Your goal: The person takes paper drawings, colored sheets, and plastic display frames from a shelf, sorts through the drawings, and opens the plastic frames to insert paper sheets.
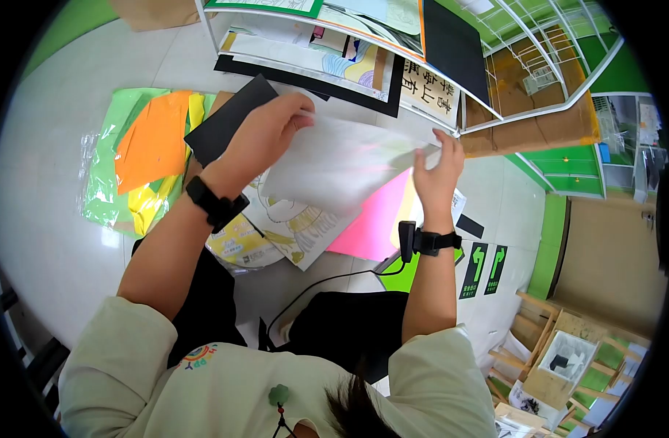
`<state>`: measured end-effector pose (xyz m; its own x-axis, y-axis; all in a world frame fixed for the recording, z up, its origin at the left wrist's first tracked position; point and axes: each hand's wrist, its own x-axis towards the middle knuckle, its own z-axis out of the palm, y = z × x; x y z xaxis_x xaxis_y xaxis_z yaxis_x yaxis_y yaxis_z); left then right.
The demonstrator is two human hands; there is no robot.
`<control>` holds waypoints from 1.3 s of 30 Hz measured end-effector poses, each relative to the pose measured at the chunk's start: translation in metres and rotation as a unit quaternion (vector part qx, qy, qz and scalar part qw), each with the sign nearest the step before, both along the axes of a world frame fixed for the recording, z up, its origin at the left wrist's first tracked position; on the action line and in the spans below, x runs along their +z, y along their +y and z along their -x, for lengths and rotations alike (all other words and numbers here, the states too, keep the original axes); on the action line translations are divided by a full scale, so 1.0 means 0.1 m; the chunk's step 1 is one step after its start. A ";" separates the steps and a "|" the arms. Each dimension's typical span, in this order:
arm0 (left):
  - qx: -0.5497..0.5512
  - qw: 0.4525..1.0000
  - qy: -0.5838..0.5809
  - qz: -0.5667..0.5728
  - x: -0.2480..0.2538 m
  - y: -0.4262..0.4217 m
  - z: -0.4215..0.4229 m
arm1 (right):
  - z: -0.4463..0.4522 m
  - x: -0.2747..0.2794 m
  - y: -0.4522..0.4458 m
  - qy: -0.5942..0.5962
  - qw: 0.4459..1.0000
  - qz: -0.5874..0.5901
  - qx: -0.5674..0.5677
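Observation:
A large white sheet (327,157) is held up by its far corners between my hands. My left hand (279,124) pinches its left corner, with a black sheet (232,117) behind the wrist. At the sheet's right corner, my right hand (438,164) has its thumb and fingers around the edge; the grip itself is hard to make out. Beneath lie a drawing (305,237) with yellow colouring and a bright pink sheet (363,230). A yellow-and-white packet (239,244) rests left of the drawing. Both wrists wear black bands.
Orange paper (153,142) lies on green plastic-wrapped paper (104,168) to the left. Ahead stands a white rack (487,109) holding artwork. A black cable (316,281) runs between my forearm and lap. Exit signs (474,270) are on the right floor, near wooden stools (528,328).

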<state>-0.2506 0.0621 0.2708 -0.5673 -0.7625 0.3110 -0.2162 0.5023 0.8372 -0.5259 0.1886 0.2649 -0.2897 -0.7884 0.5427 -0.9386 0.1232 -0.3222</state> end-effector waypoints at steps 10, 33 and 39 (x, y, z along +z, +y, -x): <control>-0.115 0.992 0.032 0.047 0.03 0.31 0.18 | -0.95 0.44 -0.14 -0.017 0.970 -0.047 0.236; 0.041 0.997 0.019 -0.062 -0.02 -0.20 -0.14 | 0.18 0.35 0.18 -0.357 0.929 -0.094 0.040; 0.100 0.986 0.080 -0.109 -0.06 -0.34 -0.23 | 0.27 -0.01 0.15 -0.348 0.937 0.019 -0.006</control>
<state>-0.2281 0.0282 0.2651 -0.3550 -0.9131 0.2006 -0.1495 0.2672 0.9520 -0.5530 0.2032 0.2636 -0.5933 -0.7662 0.2468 -0.4980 0.1084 -0.8604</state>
